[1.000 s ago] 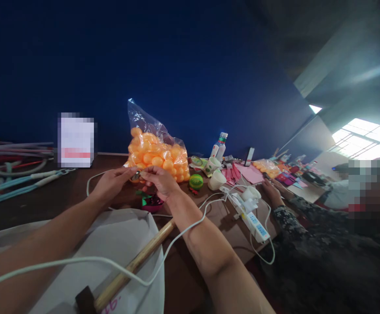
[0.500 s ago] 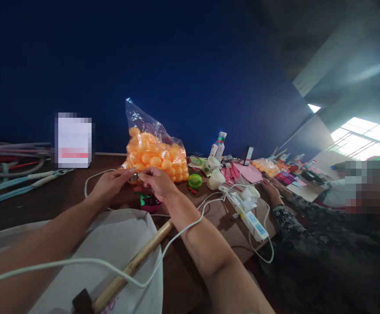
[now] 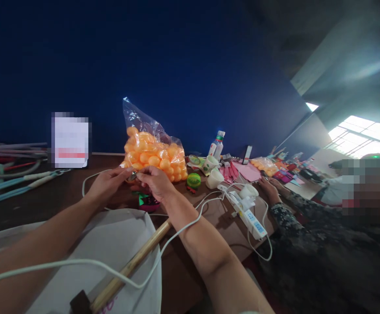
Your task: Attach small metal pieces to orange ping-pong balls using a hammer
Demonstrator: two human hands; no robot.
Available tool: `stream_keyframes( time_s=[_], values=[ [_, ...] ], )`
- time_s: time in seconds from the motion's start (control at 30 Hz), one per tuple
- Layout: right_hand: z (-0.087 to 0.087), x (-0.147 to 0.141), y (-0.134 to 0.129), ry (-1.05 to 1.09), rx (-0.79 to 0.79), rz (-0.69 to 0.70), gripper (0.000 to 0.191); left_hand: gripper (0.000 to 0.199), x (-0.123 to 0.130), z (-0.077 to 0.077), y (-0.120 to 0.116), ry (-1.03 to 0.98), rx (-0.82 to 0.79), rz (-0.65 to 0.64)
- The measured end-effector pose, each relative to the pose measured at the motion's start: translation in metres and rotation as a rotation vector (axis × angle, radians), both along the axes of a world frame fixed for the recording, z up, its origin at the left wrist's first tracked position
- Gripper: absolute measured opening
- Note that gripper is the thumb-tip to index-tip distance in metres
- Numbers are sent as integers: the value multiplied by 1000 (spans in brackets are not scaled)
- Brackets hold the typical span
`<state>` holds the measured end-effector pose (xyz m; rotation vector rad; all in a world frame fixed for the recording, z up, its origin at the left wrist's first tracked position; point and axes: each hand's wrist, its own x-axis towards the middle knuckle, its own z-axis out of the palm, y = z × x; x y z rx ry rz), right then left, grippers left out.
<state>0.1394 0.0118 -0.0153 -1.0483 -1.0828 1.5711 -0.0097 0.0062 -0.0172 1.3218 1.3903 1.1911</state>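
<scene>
left hand (image 3: 104,188): fingers narrow, pinching a small shiny piece (image 3: 132,175) from its left side
right hand (image 3: 157,183): fingers curled, thumb and forefinger closed on the same piece from the right
small shiny piece: held up off the worktop (image 3: 68,187), just in front of the bag, probably so each hand steadies it for the other; too small to name more closely
magenta container (image 3: 149,208): under the right hand and partly hidden by it, a green piece (image 3: 142,199) and dark glossy bits in it; perhaps kept there for short reach
clear plastic bag (image 3: 140,114): just beyond the hands, packed low with orange balls (image 3: 165,165), whose bulk seems to keep it standing
green striped ball (image 3: 194,179): just right of the bag
bottle (image 3: 217,146): upright near the blue wall (image 3: 183,78)
power strip (image 3: 255,224): farther right, plugs at its far end
hammer (image 3: 131,266): nearest the wearer, lying across a white sack-like cover (image 3: 114,235)
co-worker's hands (image 3: 270,190): well apart, at the right
</scene>
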Motion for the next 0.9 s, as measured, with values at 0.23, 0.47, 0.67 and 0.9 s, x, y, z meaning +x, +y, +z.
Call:
stream_keyframes(
  time_s=[0.23,0.47,0.67,0.9],
  values=[
    [11,0,-5,83,-41,52,22,43,0,-8,4,-366,-129,-146],
    [9,-1,-5,74,25,64,30,40,-1,-12,5,-518,-177,-189],
    [8,-1,-4,35,20,25,28,42,0,-16,8,-512,-132,-220],
    [16,-2,-8,-26,-13,2,21,39,3,-18,6,-540,-126,-227]
  ],
)
